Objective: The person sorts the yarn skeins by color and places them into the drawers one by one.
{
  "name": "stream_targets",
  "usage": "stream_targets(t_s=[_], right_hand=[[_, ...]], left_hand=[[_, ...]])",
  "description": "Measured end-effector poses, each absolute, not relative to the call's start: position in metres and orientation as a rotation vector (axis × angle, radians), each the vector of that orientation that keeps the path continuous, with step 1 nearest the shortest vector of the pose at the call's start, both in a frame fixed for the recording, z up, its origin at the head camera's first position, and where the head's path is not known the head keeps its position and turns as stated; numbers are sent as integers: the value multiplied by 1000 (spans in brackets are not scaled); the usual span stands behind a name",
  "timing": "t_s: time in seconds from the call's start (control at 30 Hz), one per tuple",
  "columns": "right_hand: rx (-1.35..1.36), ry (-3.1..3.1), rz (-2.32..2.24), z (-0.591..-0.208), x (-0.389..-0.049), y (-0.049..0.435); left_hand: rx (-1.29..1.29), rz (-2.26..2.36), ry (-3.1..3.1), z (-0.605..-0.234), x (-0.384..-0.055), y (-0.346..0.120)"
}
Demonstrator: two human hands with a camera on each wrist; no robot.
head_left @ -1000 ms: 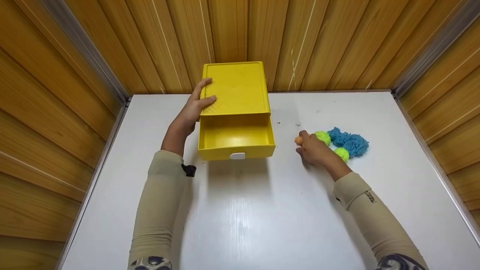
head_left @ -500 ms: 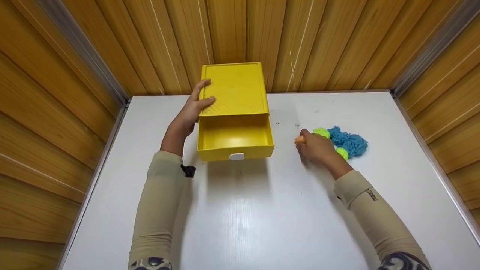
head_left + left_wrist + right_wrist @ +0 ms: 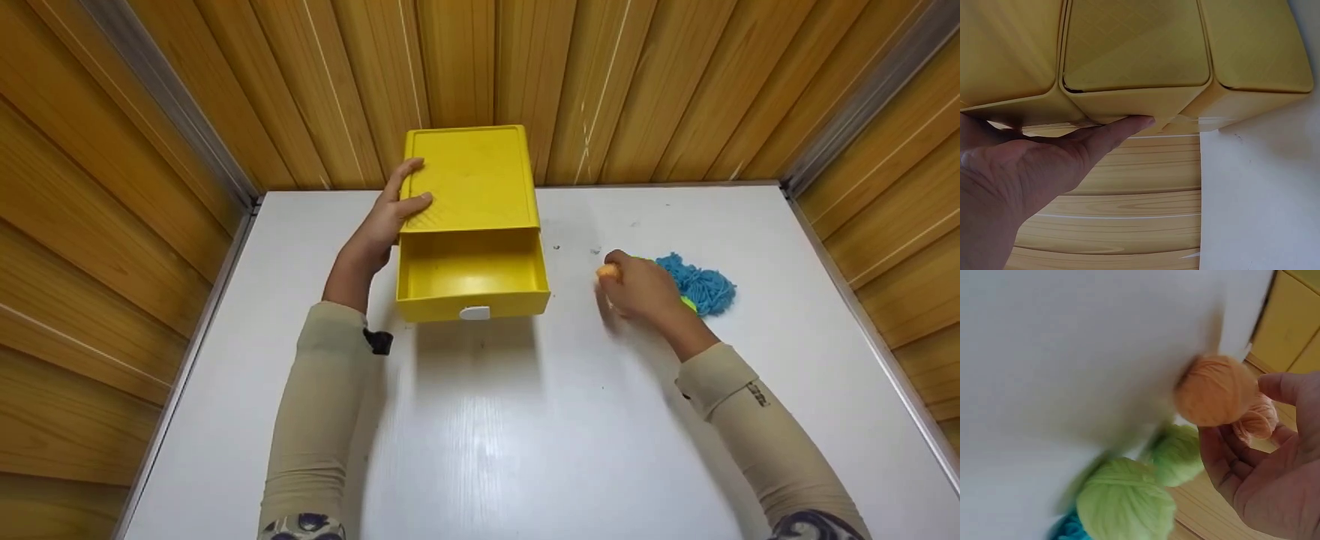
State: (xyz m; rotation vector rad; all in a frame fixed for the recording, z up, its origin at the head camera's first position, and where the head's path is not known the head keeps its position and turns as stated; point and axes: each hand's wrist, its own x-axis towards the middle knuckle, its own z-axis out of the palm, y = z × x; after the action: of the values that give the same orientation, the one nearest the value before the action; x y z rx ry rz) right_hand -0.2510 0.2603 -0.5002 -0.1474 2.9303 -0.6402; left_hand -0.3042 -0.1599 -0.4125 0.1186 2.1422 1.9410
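Our white worktop (image 3: 480, 450) carries everything. Toward its far side, left of the yarn, we have the yellow cabinet (image 3: 469, 176), whose top drawer (image 3: 435, 308) is pulled out toward the near side; that step we count as done. We see no yarn in the drawer, so we judge ourselves to be at an early stage.

Of our hands, the left hand (image 3: 386, 214) rests against the cabinet's left side, with a thumb and a finger over the top edge, apparently steadying it rather than wrapped round it. The right hand (image 3: 645, 289), on the right of the worktop, is grasping orange yarn.

Just beyond that hand, to the right, lies the blue yarn (image 3: 697, 283), unheld. Near it are two green balls (image 3: 1126, 500), also unheld and partly hidden in the head view. Blue and green alike are left to deal with.

Smallest are two orange balls (image 3: 1216, 391): the front one is pinched and seems just clear of the worktop; the other sits behind, among the fingers, how firmly we cannot tell.
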Motion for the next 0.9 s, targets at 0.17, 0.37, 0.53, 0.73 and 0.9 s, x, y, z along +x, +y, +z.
stream_targets(t_s=[0.17,0.37,0.53,0.73,0.9], right_hand=[[-212,2973,-761,-481,-246,253],[-274,3000,-906,-458,-235,241],[-319,3008,-1038,-439,-225,228],[-416,3040,-1207,-422,-214,213],[-500,3064,-1282,-410,-203,203]], left_hand=[[119,1942,2142,-412,-303,-160],[122,1937,2142,-412,-302,-159],[129,1943,2141,-411,-303,-160],[137,1937,2150,-412,-303,-159],[135,1933,2150,-412,-303,-159]])
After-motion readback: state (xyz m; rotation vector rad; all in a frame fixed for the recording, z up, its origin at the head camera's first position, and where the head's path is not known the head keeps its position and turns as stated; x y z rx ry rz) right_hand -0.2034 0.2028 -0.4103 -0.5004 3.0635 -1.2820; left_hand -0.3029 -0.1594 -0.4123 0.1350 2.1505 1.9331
